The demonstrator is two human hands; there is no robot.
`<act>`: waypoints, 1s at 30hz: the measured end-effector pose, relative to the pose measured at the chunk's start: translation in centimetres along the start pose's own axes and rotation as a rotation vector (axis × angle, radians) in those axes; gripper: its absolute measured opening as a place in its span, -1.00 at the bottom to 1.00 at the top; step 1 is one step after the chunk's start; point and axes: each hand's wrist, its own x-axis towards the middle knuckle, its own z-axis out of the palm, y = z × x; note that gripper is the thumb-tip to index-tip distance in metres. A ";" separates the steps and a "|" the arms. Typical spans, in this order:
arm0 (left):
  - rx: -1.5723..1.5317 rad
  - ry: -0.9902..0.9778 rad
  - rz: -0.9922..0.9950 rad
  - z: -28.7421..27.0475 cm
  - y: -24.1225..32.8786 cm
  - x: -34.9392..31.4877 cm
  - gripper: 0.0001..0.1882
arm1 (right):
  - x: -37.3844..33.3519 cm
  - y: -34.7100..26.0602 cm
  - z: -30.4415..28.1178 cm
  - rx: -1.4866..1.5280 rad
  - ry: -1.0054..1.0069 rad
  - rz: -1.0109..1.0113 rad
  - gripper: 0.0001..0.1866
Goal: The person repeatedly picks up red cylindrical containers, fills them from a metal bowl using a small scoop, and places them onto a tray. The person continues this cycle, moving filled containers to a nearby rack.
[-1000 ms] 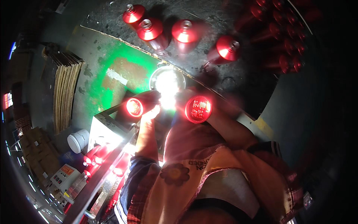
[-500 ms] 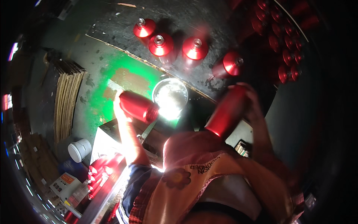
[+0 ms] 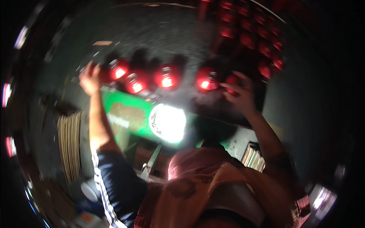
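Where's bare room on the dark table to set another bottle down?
Beyond the row of red bottles, left of the clustered bottles, the dark tabletop looks mostly bare. Crowded: that cluster, and around the right hand.

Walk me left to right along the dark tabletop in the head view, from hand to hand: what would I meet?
Left hand → shiny red round bottle with narrow neck → second red bottle → third red bottle → fourth red bottle → right hand

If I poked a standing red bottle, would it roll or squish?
The red bottle might tip before rolling, since it stands upright. Once down, its round body could roll. Its smooth, shiny shoulder looks stiff, perhaps slippery.
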 end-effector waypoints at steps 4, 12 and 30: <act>0.194 0.138 0.257 -1.3 2.2 -1.1 -0.55 | -1.2 -1.0 -2.4 -0.060 0.022 -0.028 -0.56; -0.919 -0.256 0.293 -6.7 24.8 -18.6 -0.67 | -0.8 9.9 -15.2 -0.454 0.450 0.115 -0.52; -0.522 -0.563 0.535 11.3 51.5 -33.9 -0.61 | -0.4 26.3 -19.3 0.101 0.315 0.039 -0.57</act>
